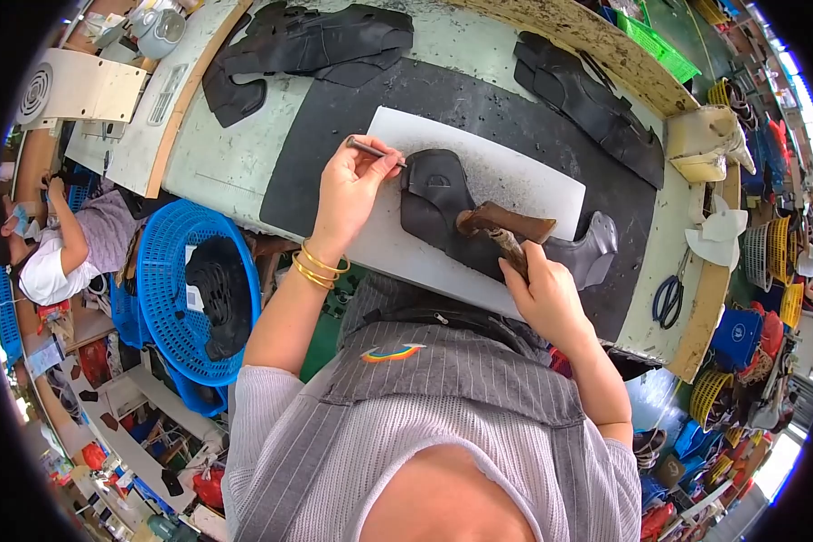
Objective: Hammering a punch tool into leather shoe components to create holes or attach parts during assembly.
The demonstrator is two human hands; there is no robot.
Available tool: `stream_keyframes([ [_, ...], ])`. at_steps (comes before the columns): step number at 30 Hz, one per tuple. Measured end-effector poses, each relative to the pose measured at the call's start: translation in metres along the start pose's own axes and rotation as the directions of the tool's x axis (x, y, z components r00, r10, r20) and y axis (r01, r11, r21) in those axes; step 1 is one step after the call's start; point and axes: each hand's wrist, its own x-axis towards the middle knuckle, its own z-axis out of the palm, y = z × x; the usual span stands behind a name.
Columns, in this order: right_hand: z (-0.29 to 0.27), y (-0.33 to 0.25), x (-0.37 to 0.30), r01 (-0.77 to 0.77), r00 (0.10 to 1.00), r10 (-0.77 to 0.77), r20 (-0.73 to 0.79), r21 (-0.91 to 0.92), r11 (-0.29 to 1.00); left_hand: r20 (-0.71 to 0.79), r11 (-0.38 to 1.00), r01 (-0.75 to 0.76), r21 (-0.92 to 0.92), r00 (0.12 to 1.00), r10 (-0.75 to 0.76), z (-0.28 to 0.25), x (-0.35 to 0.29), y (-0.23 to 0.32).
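A black shoe-upper piece [435, 210] lies on a white board [506, 154] in front of me. My left hand [352, 183] pinches a thin metal punch [370, 147], its tip at the piece's upper left edge. In my right hand [546, 294] is the wooden handle of a hammer [506, 221]; my fingers wrap round it. The brown, worn hammer head hangs over the middle of the black piece, and I cannot tell whether it touches. A glossy curved end of black material [594, 248] shows to the right of the head.
A black mat [334, 135] lies under the board. Stacked black pieces lie at the far left [325, 45] and far right [587, 104]. Blue-handled scissors [668, 302] rest at the table's right. A blue basket [167, 298] with black pieces stands left. Another person [72, 239] sits further left.
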Motion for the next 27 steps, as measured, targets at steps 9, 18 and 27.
stream_keyframes([
  [9, 0.002, -0.002, -0.003, 0.010, 1.000, -0.010, -0.009, -0.011, 1.000, 0.046, 0.999, -0.031, 0.029, 0.999, 0.029, 0.008, -0.004, 0.001],
  [18, 0.000, -0.002, -0.002, 0.016, 1.000, -0.016, -0.014, 0.007, 1.000, 0.036, 0.989, -0.035, 0.146, 0.999, 0.030, 0.012, 0.003, -0.002],
  [27, -0.042, -0.017, 0.027, -0.026, 0.997, 0.022, -0.079, -0.043, 0.999, 0.101, 0.874, -0.138, 0.465, 0.990, 0.103, 0.017, 0.000, 0.004],
])
